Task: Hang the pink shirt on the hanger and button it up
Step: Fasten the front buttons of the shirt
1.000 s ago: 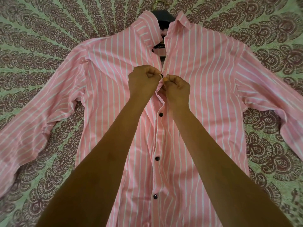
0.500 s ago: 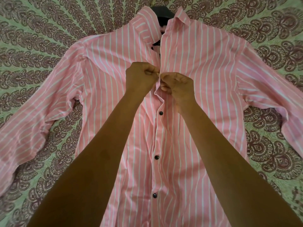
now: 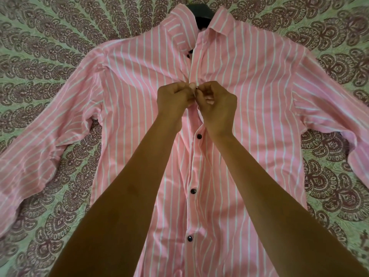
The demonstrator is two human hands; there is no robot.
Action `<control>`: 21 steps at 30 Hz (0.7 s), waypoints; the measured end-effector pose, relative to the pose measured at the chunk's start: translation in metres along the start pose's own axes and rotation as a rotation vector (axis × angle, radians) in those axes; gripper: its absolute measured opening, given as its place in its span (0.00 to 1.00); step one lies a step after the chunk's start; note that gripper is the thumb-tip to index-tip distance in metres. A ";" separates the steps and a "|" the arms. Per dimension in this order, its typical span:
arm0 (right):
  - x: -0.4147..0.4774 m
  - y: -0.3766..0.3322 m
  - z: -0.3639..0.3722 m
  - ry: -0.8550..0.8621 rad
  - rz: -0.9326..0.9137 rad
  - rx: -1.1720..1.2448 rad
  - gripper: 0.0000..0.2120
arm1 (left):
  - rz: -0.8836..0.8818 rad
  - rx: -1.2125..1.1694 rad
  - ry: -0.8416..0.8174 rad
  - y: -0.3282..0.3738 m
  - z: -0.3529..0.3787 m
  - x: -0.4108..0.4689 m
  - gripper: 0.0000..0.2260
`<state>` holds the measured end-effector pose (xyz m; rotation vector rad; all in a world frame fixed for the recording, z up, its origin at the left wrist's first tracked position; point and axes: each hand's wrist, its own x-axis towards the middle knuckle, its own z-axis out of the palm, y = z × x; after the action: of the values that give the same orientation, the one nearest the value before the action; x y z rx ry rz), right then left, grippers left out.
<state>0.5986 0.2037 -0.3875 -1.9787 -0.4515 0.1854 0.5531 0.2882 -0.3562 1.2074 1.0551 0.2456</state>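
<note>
Shirt [image 3: 249, 120] flat on patterned cloth [image 3: 40, 56], hanger [image 3: 201, 12] inside collar. Left hand [image 3: 172, 96] and right hand [image 3: 216, 103] both pinch placket edges at chest button. Fabric soft, light, wrinkles easily; grip close beside buttonhole.
</note>
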 end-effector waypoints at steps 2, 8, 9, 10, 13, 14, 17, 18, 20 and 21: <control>0.000 0.000 -0.003 -0.014 -0.013 0.037 0.04 | -0.007 -0.062 -0.005 -0.003 0.000 -0.001 0.06; 0.018 -0.016 -0.005 -0.177 0.503 0.441 0.09 | 0.122 0.033 0.073 -0.015 0.004 0.000 0.08; 0.023 -0.020 -0.006 -0.214 0.646 0.531 0.10 | 0.208 0.095 0.064 -0.016 0.002 0.001 0.08; 0.027 -0.023 -0.009 -0.263 0.769 0.593 0.11 | 0.292 0.175 0.044 -0.015 0.000 0.002 0.08; 0.032 -0.026 -0.017 -0.362 0.950 0.674 0.12 | 0.459 0.381 -0.013 -0.011 -0.004 0.003 0.01; 0.031 -0.027 -0.018 -0.359 0.962 0.676 0.12 | 0.484 0.417 -0.012 -0.012 -0.007 0.004 0.03; 0.023 -0.029 -0.019 -0.322 0.850 0.530 0.13 | 0.434 0.424 0.041 -0.020 -0.012 0.003 0.06; 0.019 -0.028 -0.021 -0.293 0.796 0.471 0.13 | 0.404 0.402 0.072 -0.022 -0.013 0.001 0.07; 0.010 -0.025 -0.031 -0.217 0.739 0.424 0.13 | 0.395 0.389 0.133 -0.024 -0.016 -0.008 0.07; 0.004 -0.024 -0.040 -0.182 0.725 0.423 0.13 | 0.402 0.407 0.151 -0.024 -0.017 -0.015 0.07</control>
<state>0.6094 0.1810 -0.3487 -1.6294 0.2058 0.8485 0.5235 0.2796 -0.3683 1.7932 1.0124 0.4536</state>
